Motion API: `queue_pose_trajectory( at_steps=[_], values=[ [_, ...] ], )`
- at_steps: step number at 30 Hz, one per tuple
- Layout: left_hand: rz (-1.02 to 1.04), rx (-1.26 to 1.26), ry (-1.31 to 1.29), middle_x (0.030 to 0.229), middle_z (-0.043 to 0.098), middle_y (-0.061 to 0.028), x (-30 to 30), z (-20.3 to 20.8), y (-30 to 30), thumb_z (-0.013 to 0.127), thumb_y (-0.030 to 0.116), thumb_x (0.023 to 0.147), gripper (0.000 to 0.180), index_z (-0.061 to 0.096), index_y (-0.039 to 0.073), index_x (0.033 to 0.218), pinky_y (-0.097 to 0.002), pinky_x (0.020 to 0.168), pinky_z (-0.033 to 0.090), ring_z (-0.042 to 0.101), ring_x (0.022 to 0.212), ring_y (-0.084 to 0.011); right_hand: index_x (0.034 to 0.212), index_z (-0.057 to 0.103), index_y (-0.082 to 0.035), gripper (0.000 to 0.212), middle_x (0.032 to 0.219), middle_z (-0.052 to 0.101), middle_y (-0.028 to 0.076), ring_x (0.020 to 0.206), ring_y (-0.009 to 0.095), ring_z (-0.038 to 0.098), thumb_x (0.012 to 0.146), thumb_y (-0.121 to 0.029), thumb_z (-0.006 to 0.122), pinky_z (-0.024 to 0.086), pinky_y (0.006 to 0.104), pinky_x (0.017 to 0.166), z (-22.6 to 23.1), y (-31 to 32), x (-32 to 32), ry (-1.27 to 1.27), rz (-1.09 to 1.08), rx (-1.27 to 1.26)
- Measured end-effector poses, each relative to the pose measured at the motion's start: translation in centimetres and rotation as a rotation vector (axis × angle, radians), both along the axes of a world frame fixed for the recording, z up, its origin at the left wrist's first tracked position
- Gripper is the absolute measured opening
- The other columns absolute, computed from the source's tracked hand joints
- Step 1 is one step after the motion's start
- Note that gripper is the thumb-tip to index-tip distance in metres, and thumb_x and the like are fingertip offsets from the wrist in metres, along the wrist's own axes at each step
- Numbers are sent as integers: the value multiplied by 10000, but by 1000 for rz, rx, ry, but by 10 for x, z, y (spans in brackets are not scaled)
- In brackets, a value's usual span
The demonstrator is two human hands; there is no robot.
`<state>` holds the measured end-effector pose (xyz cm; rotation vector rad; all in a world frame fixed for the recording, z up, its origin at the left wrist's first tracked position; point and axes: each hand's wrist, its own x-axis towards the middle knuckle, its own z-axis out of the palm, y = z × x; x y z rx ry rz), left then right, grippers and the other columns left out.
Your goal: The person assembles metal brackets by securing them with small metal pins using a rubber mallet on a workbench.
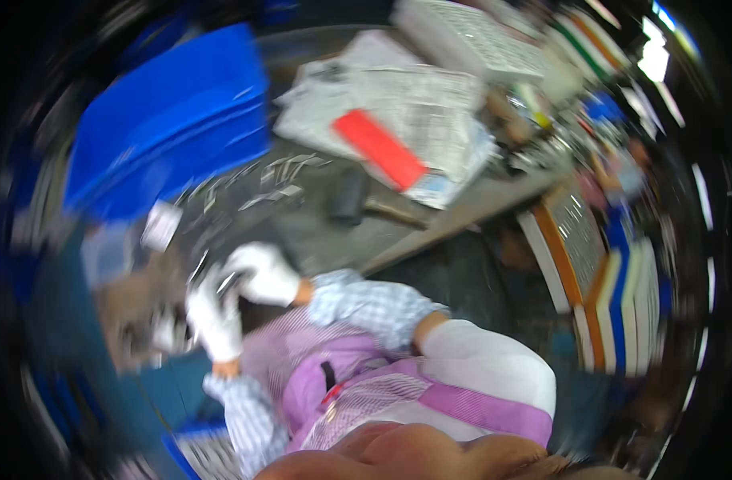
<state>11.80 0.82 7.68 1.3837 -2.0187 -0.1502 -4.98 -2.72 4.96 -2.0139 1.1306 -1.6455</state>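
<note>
Both my hands wear white gloves and are close together at the near left edge of the bench, smeared by motion. My left hand is closed, with a thin shiny metal piece sticking up from its fingertips. My right hand is curled against it, its fingers at a second small metal piece between the hands. The exact shape of these pieces is blurred. Beyond the hands, several slim metal pieces lie scattered on the dark bench. A mallet with a black head lies to their right.
A large blue bin stands at the far left. Papers with a red strip on them cover the back. Below left, a cardboard box holds metal parts. Stacked trays stand at right.
</note>
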Motion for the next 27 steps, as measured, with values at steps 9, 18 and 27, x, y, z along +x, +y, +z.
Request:
queue_pose_trajectory(
  at_steps=[9,18,27],
  values=[
    [338,317,144,979,753,-213,58,-55,-86,671,458,990,489,726,2,1155,-447,791,535,711,850,-361,1232,708,-130,359,1140,684,103,1057,317,650,877,-179,676,530,445,918,-61,7,-77,237,-131,389],
    [304,255,-213,1063,752,-229,80,-68,-108,681,341,969,392,753,1,1151,-449,889,570,727,985,-400,1046,757,-150,234,993,708,103,907,341,660,893,-143,581,552,467,815,-83,7,-54,263,-193,164],
    [262,498,-368,997,759,-175,49,-36,-92,648,438,953,372,777,111,1076,-489,840,566,722,943,-378,1120,769,-167,230,1053,724,54,991,286,683,909,-133,686,543,413,892,-81,1,-63,243,-183,339]
  ],
)
